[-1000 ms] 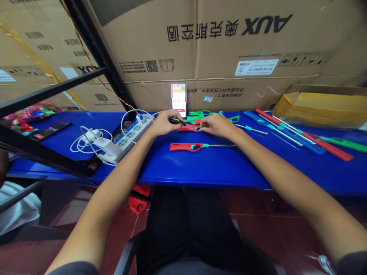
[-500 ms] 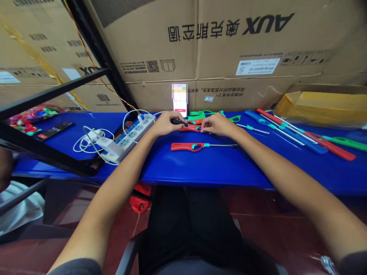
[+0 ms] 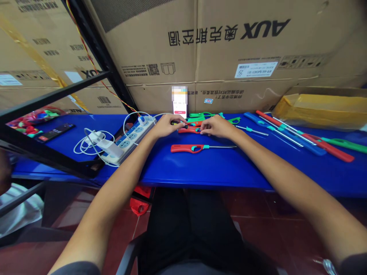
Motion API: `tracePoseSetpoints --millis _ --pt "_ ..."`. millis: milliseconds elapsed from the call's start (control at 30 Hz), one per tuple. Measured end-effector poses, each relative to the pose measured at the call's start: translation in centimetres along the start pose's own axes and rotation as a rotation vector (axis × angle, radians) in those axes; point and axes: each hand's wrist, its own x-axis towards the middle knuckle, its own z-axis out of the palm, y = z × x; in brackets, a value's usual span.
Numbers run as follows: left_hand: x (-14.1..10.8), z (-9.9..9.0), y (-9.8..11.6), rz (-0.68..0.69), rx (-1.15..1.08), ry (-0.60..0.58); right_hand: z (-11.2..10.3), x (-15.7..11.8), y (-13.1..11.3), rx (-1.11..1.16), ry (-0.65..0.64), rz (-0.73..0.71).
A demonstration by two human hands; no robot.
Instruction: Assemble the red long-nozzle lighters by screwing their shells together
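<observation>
My left hand (image 3: 166, 126) is closed around a short black tool (image 3: 179, 124) with a touch of yellow, like a screwdriver. Its front end lies over a red lighter body (image 3: 187, 130) on the blue table. At that body's right end, my right hand (image 3: 215, 126) is closed with fingertips pinched on it; its exact grip is partly hidden. Just behind, another red piece and green lighter parts (image 3: 196, 118) lie close together. Nearer to me rests a whole red long-necked lighter (image 3: 186, 148) with a teal trigger and metal tube, untouched by either hand.
A lit phone (image 3: 180, 105) leans against the large cardboard box (image 3: 218, 68). A power strip (image 3: 130, 139) with white cables stands left, beside a black metal frame (image 3: 54, 91). Several blue, red and green lighters (image 3: 301, 135) lie right, before a yellow-taped carton (image 3: 318, 109).
Both hands keep nearly the same places. The black tool in my left hand has turned slightly, showing a yellow mark. The view has shifted a little.
</observation>
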Motion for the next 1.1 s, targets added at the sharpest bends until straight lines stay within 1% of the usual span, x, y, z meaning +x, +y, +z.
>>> tracePoseSetpoints --millis 100,300,467,767,1000,1100 --pt "0.02 0.05 -0.16 -0.005 -0.023 0.013 -0.01 -0.05 0.06 0.022 -0.011 -0.004" --pt "0.0 -0.08 -0.46 0.004 -0.028 0.007 -0.09 -0.16 0.21 0.01 0.049 -0.048" --pt "0.04 -0.18 -0.45 0.041 -0.005 -0.016 -0.14 -0.2 0.22 -0.074 0.033 -0.049" --pt "-0.05 -0.25 -0.12 0.046 0.008 0.007 -0.06 -0.16 0.46 -0.086 0.028 -0.064" --pt "-0.05 0.14 -0.46 -0.006 -0.068 0.012 0.0 -0.09 0.79 -0.1 0.042 -0.063" --pt "-0.09 0.23 -0.42 -0.039 -0.055 0.011 0.03 -0.06 0.81 -0.092 0.036 -0.073"
